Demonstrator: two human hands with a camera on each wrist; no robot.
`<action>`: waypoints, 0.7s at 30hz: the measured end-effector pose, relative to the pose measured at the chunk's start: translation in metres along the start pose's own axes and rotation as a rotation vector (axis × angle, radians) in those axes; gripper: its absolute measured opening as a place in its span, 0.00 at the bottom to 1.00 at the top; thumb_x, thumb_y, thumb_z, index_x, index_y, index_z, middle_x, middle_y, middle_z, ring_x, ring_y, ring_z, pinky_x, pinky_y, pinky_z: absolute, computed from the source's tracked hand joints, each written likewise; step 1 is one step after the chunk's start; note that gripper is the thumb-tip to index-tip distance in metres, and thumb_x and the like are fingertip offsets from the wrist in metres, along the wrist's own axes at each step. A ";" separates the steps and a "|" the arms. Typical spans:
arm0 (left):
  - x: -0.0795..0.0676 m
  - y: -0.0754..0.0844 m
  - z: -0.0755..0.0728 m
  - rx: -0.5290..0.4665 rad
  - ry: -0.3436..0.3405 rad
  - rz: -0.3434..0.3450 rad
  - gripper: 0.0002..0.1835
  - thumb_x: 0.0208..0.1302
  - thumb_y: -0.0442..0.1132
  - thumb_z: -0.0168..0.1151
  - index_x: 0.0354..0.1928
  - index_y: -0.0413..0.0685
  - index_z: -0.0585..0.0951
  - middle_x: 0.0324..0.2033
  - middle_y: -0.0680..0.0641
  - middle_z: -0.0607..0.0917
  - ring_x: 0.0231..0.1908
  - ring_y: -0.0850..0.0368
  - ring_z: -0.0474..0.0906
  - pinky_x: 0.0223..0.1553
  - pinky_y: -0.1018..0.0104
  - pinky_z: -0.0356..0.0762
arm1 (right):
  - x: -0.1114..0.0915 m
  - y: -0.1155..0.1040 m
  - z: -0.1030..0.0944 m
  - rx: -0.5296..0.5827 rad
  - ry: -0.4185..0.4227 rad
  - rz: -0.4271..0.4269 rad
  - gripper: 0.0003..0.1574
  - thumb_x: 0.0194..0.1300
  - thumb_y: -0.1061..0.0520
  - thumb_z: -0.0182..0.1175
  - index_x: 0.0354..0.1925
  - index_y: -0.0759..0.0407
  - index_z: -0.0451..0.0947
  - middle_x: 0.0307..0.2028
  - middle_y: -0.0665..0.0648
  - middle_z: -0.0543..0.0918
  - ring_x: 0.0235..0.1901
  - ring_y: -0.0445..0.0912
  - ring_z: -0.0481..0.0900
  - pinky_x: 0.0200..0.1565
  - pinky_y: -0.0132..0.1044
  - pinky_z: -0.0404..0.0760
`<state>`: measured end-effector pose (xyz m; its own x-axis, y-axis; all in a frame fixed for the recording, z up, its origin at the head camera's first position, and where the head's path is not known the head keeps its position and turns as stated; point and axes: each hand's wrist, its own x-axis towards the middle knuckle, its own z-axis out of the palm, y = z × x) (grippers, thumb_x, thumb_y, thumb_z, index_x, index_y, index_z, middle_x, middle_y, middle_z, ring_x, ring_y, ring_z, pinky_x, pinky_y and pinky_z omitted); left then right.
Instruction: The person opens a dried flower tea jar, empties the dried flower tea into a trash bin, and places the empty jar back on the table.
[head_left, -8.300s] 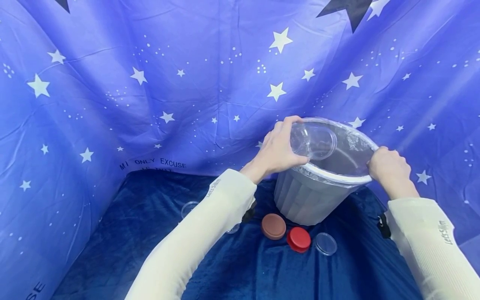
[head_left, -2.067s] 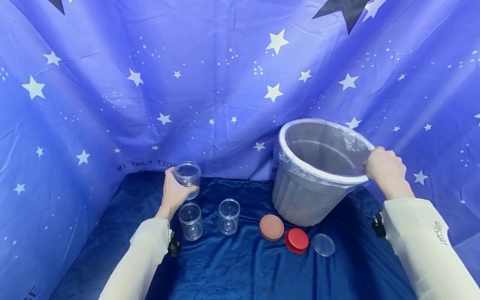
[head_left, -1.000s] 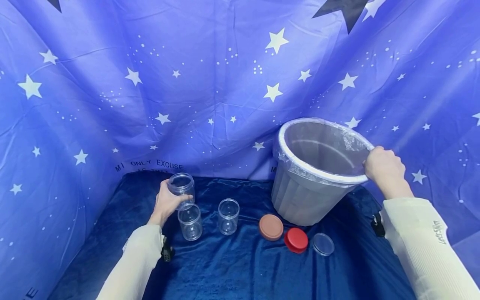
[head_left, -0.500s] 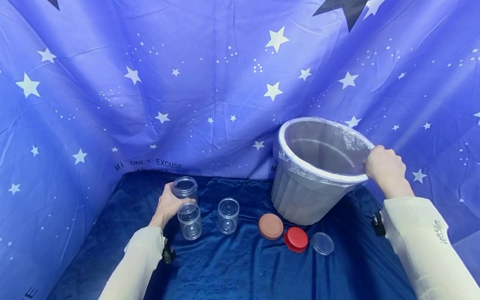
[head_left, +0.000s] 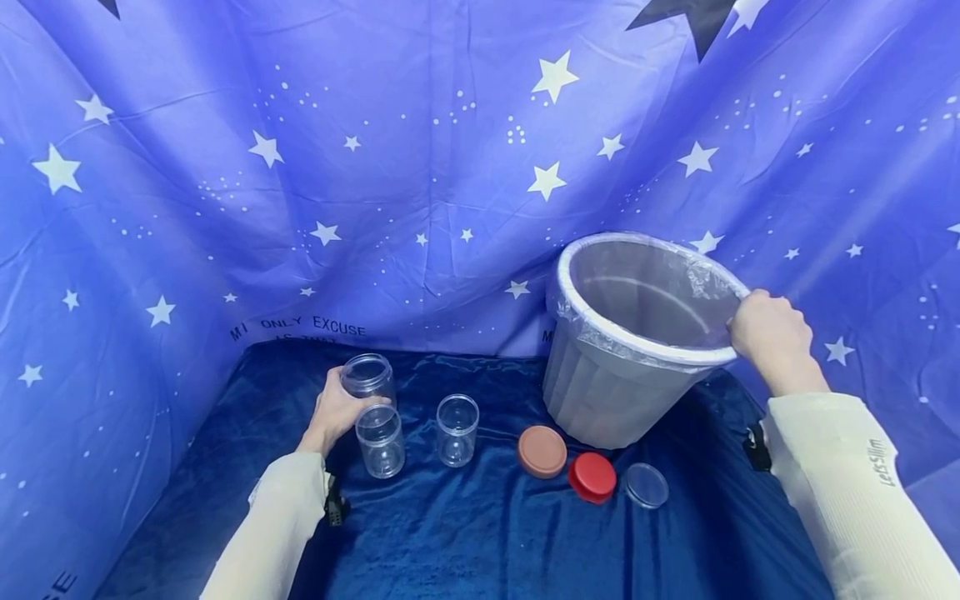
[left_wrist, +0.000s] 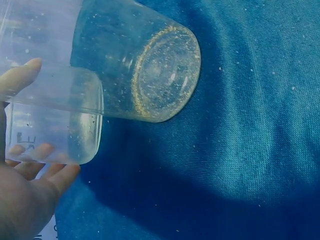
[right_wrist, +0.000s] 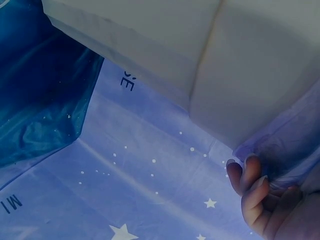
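Observation:
My left hand (head_left: 337, 406) grips a clear plastic jar (head_left: 367, 375) at the back left, thumb on its near side and fingers round the far side. Close in front stands a second clear jar (head_left: 380, 442); in the left wrist view this jar's base (left_wrist: 167, 75) has a ring of yellowish specks and overlaps the held jar (left_wrist: 60, 130). A third clear jar (head_left: 457, 431) stands upright to the right. My right hand (head_left: 772, 340) holds the right rim of a grey bin (head_left: 607, 392) lined with clear plastic, the bin leaning; its curled fingers (right_wrist: 252, 172) show under the rim.
In front of the bin lie a brown round lid (head_left: 542, 452), a red lid (head_left: 592, 477) and a clear lid (head_left: 647, 486). Dark blue cloth (head_left: 465, 542) covers the surface. A starry blue curtain (head_left: 420, 167) hangs close behind and at both sides.
Earlier, my left hand held a clear jar at the bin's mouth. It then appeared at the back left with a jar and lowered it behind the front jar. My right hand stayed on the rim.

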<state>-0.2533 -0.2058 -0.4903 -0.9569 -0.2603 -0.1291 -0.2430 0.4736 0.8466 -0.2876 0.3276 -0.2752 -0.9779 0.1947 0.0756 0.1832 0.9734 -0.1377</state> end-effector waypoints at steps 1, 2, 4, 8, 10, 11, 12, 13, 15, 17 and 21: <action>0.000 -0.001 0.000 0.001 -0.004 0.000 0.56 0.44 0.52 0.78 0.72 0.43 0.56 0.65 0.35 0.72 0.66 0.37 0.68 0.66 0.42 0.65 | 0.000 0.000 0.000 -0.001 -0.002 0.001 0.27 0.65 0.57 0.47 0.46 0.85 0.62 0.44 0.91 0.69 0.43 0.82 0.72 0.34 0.65 0.75; 0.000 -0.001 0.000 0.003 -0.006 0.002 0.56 0.45 0.52 0.78 0.72 0.43 0.56 0.65 0.35 0.72 0.66 0.37 0.68 0.66 0.42 0.65 | 0.000 0.000 0.000 -0.002 -0.003 0.002 0.27 0.65 0.57 0.47 0.46 0.85 0.62 0.44 0.91 0.69 0.43 0.82 0.72 0.34 0.65 0.74; 0.000 -0.002 0.000 0.009 -0.008 0.008 0.56 0.45 0.52 0.78 0.72 0.43 0.55 0.65 0.34 0.71 0.66 0.36 0.67 0.66 0.42 0.65 | 0.000 -0.001 0.000 -0.002 -0.007 0.007 0.27 0.65 0.57 0.47 0.46 0.85 0.62 0.45 0.91 0.69 0.43 0.82 0.72 0.35 0.65 0.74; -0.001 -0.004 0.001 0.022 -0.006 0.022 0.56 0.45 0.52 0.78 0.71 0.44 0.55 0.65 0.33 0.71 0.66 0.35 0.67 0.67 0.42 0.65 | 0.002 0.000 -0.001 -0.003 -0.019 0.015 0.27 0.65 0.57 0.46 0.48 0.85 0.61 0.45 0.91 0.69 0.44 0.82 0.71 0.36 0.65 0.75; -0.001 -0.005 0.001 0.029 -0.005 0.030 0.55 0.46 0.52 0.77 0.71 0.44 0.55 0.65 0.33 0.71 0.66 0.35 0.67 0.67 0.42 0.65 | 0.002 0.000 -0.001 -0.002 -0.023 0.016 0.27 0.65 0.57 0.46 0.48 0.85 0.61 0.45 0.91 0.69 0.44 0.82 0.71 0.36 0.65 0.75; -0.001 -0.005 0.002 0.032 -0.006 0.035 0.55 0.46 0.52 0.77 0.71 0.44 0.55 0.65 0.33 0.71 0.66 0.35 0.67 0.67 0.42 0.65 | 0.002 0.000 -0.001 -0.003 -0.024 0.016 0.28 0.65 0.57 0.46 0.48 0.85 0.61 0.45 0.91 0.69 0.44 0.82 0.71 0.36 0.65 0.75; -0.001 -0.006 0.002 0.040 -0.004 0.042 0.55 0.46 0.52 0.78 0.71 0.44 0.55 0.65 0.33 0.71 0.66 0.35 0.67 0.67 0.42 0.65 | 0.002 0.000 -0.001 -0.004 -0.023 0.015 0.28 0.66 0.57 0.46 0.48 0.85 0.61 0.45 0.91 0.69 0.44 0.82 0.71 0.36 0.65 0.75; -0.001 -0.007 0.002 0.043 -0.004 0.048 0.55 0.46 0.52 0.78 0.70 0.44 0.55 0.65 0.33 0.71 0.66 0.35 0.67 0.66 0.42 0.65 | 0.002 0.000 -0.001 -0.004 -0.023 0.014 0.28 0.66 0.57 0.46 0.48 0.85 0.61 0.45 0.91 0.69 0.44 0.82 0.71 0.36 0.65 0.75; -0.001 -0.010 0.003 0.049 -0.006 0.062 0.55 0.45 0.52 0.79 0.69 0.44 0.56 0.64 0.34 0.72 0.65 0.36 0.68 0.66 0.42 0.65 | 0.001 -0.001 -0.001 -0.007 -0.021 0.012 0.28 0.66 0.57 0.46 0.48 0.85 0.61 0.45 0.91 0.69 0.44 0.82 0.71 0.36 0.65 0.75; -0.001 -0.012 0.003 0.058 -0.009 0.076 0.55 0.43 0.53 0.79 0.68 0.44 0.56 0.63 0.34 0.73 0.64 0.36 0.69 0.65 0.42 0.66 | 0.001 -0.001 -0.001 -0.006 -0.022 0.012 0.28 0.66 0.57 0.46 0.48 0.85 0.61 0.45 0.91 0.69 0.44 0.82 0.71 0.36 0.66 0.75; -0.001 -0.016 0.003 0.068 -0.009 0.099 0.55 0.42 0.52 0.80 0.67 0.44 0.57 0.62 0.34 0.74 0.62 0.37 0.71 0.64 0.42 0.67 | 0.000 -0.001 -0.002 -0.005 -0.025 0.014 0.27 0.67 0.57 0.47 0.48 0.85 0.61 0.45 0.91 0.69 0.44 0.82 0.71 0.36 0.65 0.75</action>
<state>-0.2488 -0.2103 -0.5056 -0.9780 -0.2020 -0.0519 -0.1576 0.5529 0.8182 -0.2878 0.3274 -0.2727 -0.9774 0.2053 0.0494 0.1973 0.9711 -0.1341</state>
